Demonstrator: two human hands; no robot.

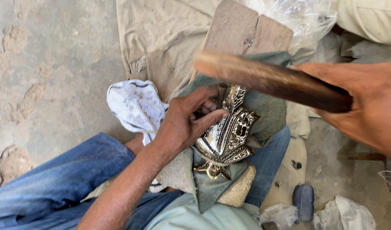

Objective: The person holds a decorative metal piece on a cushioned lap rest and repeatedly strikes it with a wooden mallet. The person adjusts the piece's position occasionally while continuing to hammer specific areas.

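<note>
Now the left hand point(184, 123) pins the ornate black-and-silver engraved metal piece point(227, 132) on the grey-green cloth pad point(263, 106) over the lap; right hand point(365, 102) grips a wooden mallet point(267, 79). Thin, stiff, probably slippery metal: best held by its edges.

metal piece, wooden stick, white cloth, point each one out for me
metal piece point(229, 136), head view, on its patterned middle
wooden stick point(263, 79), head view, on the middle of its shaft
white cloth point(133, 104), head view, on its bunched centre
</note>
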